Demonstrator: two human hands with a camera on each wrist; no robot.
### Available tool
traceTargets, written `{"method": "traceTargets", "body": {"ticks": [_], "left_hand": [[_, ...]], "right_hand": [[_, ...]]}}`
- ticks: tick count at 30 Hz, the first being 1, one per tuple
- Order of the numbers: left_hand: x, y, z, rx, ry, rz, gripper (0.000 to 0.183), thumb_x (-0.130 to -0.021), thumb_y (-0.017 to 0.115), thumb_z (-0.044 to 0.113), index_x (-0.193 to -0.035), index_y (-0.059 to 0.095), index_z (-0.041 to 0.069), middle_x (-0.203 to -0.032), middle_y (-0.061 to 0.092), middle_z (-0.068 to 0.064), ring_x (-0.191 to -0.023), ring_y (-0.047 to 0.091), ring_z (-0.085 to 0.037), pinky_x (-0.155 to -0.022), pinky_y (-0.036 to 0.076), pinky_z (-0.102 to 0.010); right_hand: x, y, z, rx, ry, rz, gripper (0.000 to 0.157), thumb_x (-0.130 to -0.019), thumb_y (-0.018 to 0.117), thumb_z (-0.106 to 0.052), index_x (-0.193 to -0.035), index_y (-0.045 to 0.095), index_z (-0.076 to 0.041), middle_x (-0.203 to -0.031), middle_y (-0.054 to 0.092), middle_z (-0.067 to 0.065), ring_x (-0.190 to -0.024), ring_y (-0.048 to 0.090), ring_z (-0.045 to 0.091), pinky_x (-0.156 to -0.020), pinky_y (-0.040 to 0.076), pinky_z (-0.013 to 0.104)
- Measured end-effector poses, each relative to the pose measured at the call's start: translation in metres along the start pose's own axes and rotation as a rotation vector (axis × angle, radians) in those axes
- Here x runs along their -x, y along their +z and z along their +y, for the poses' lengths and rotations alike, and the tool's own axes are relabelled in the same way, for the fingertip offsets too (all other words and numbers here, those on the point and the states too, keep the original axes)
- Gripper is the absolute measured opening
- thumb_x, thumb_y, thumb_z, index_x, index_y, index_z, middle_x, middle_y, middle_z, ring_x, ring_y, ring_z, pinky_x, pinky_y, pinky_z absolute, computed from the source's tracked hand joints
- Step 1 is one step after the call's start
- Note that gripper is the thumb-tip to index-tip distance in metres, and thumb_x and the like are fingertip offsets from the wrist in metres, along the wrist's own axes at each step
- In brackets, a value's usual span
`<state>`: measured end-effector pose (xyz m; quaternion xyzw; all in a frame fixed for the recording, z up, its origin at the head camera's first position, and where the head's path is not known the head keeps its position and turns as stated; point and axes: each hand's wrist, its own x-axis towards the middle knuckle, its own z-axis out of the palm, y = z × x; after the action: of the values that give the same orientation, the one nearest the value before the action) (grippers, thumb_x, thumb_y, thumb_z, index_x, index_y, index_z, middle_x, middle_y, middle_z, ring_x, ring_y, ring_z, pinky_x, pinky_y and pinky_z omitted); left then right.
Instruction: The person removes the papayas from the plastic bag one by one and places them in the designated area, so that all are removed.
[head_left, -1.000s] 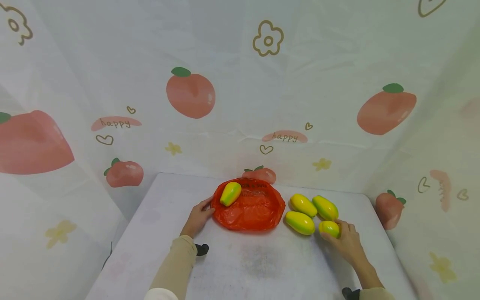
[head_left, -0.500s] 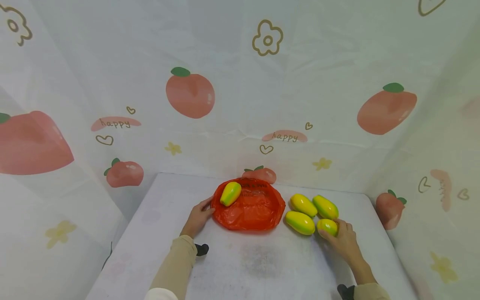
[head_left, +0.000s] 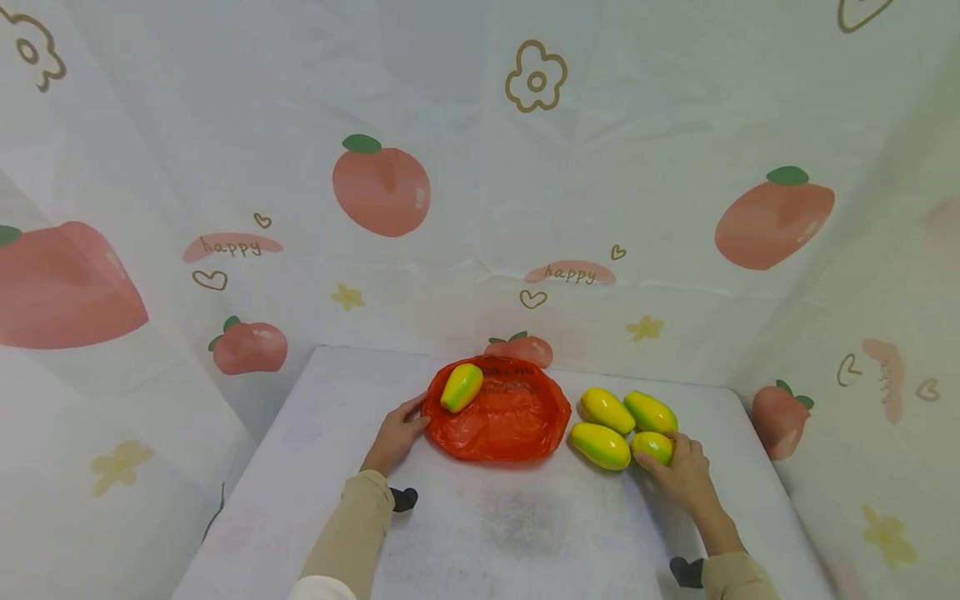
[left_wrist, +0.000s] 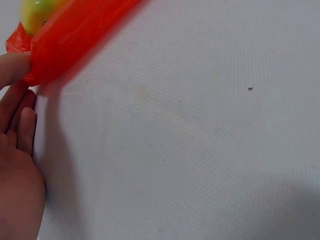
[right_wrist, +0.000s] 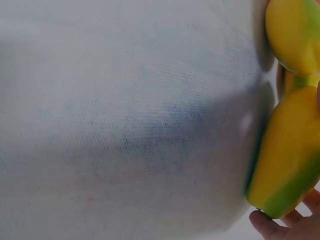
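Observation:
A red plastic bag (head_left: 502,429) lies spread like a shallow bowl, with one yellow-green papaya (head_left: 461,388) inside at its left. My left hand (head_left: 393,437) pinches the bag's left edge; the left wrist view shows the thumb over the red film (left_wrist: 75,42) and fingers beneath. To the right of the bag, my right hand (head_left: 687,477) grips the nearest papaya (head_left: 651,448) from its right side. Three more papayas (head_left: 600,446) sit grouped beside it. In the right wrist view fingertips (right_wrist: 265,225) touch the green end of the gripped papaya (right_wrist: 290,150).
Everything rests on a white table (head_left: 517,533) with a grey smudge near its middle. A white fruit-print curtain (head_left: 480,208) encloses the back and both sides. Black wrist straps or mounts (head_left: 405,499) stick out by the sleeves.
My right hand has slid the gripped papaya a little left and away from me, closer to the other three. The left hand and the bag have stayed put.

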<state>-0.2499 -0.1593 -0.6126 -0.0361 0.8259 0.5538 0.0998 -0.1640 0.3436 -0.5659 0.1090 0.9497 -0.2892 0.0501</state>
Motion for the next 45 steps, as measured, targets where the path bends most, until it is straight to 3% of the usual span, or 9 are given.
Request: {"method": "traceTargets", "body": {"ticks": [15,30,38,45], "left_hand": [[-0.001,-0.001,-0.001,0.007,-0.008,-0.008,0.053,-0.101,0.061,0.028,-0.152,0.047,0.035,-0.163,0.042,-0.001,-0.156,0.032,-0.030,-0.125,0.034,-0.052],[0.003,0.000,0.002,0.006,-0.007,-0.006,0.052,-0.103,0.059,0.027,-0.153,0.046,0.034,-0.164,0.041,-0.001,-0.156,0.032,-0.030,-0.124,0.034,-0.053],[0.002,-0.001,0.002,0.016,-0.021,-0.015,0.053,-0.102,0.060,0.026,-0.153,0.046,0.033,-0.164,0.040,-0.003,-0.156,0.031,-0.031,-0.124,0.035,-0.052],[0.000,-0.001,0.001,0.027,-0.017,-0.013,0.053,-0.102,0.060,0.027,-0.153,0.047,0.034,-0.164,0.041,-0.002,-0.155,0.032,-0.031,-0.124,0.035,-0.052]], "right_hand": [[-0.004,-0.004,0.000,0.022,-0.010,-0.002,0.102,-0.091,0.065,-0.062,-0.151,0.025,0.010,-0.144,0.026,0.042,-0.129,0.032,0.058,-0.110,0.035,0.075],[-0.006,-0.026,-0.016,0.167,-0.113,0.102,0.096,-0.098,0.049,-0.066,-0.151,0.027,0.011,-0.143,0.029,0.045,-0.126,0.033,0.063,-0.100,0.043,0.076],[-0.014,-0.032,-0.028,0.226,-0.152,0.115,0.093,-0.099,0.046,-0.066,-0.155,0.025,0.006,-0.150,0.024,0.044,-0.132,0.028,0.067,-0.106,0.034,0.080],[-0.018,-0.037,-0.046,0.279,-0.225,0.117,0.091,-0.100,0.045,-0.064,-0.155,0.024,0.006,-0.153,0.023,0.044,-0.138,0.023,0.064,-0.116,0.019,0.078]]}}
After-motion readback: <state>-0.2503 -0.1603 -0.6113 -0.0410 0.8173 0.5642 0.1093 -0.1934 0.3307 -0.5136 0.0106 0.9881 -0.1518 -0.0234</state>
